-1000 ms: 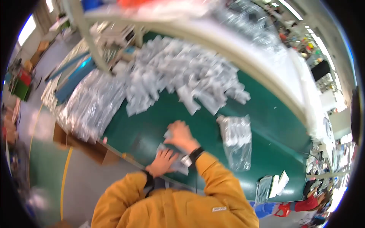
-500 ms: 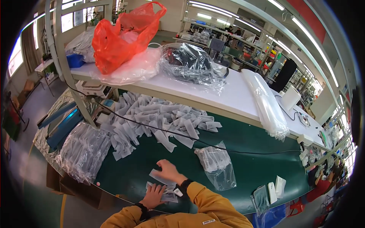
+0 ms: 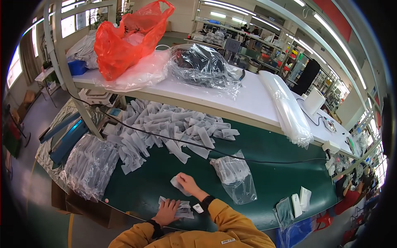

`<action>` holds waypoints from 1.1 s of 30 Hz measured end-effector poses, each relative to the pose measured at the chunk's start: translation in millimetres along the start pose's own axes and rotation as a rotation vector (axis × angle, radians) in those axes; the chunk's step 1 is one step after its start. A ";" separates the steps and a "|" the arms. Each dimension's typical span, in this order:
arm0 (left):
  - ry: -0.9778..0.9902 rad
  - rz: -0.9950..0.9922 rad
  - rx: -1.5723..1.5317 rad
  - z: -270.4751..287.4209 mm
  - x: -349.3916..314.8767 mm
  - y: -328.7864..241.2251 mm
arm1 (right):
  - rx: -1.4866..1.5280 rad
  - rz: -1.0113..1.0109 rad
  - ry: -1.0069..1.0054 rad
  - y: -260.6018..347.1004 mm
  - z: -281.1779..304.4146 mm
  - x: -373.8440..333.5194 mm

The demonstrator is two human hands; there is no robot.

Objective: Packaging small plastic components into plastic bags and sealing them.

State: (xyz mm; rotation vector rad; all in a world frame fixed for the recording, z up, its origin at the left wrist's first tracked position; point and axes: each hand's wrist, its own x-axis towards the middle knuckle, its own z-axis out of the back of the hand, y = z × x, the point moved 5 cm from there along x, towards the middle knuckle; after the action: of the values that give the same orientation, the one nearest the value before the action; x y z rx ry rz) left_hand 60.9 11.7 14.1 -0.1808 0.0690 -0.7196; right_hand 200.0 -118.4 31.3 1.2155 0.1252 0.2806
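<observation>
My left hand (image 3: 166,211) lies flat with its fingers spread on a small stack of frosted plastic packets (image 3: 185,210) by the table's front edge. Just beyond it, my right hand (image 3: 188,184) is closed on one frosted plastic packet (image 3: 177,184), whose free end sticks out to the left of the fingers. A small white piece with a dark mark (image 3: 198,208) lies beside the stack, under my right wrist. Farther back spreads a large heap of similar frosted packets (image 3: 165,126). What the packets contain cannot be made out.
A filled clear bag (image 3: 233,171) lies to the right, a bulky one (image 3: 91,165) to the left beside a blue sealer-like device (image 3: 68,138). A black cable (image 3: 264,164) crosses the green table (image 3: 173,163). Above runs a white shelf (image 3: 252,101) with a red bag (image 3: 128,45).
My right hand has drawn away from the stack, slightly rightward, and its fingers have closed on a packet. My left hand stays on the stack. The whole view has shifted a little.
</observation>
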 end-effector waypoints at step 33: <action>0.071 -0.065 -0.177 -0.8 19.2 10.0 | -0.487 0.109 0.311 -9.1 1.4 -101.9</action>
State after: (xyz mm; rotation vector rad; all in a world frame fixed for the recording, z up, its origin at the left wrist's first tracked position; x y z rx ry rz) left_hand 81.7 6.3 11.4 -0.3279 0.1958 -0.7847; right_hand 103.9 -151.0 17.7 0.6899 0.2444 0.5606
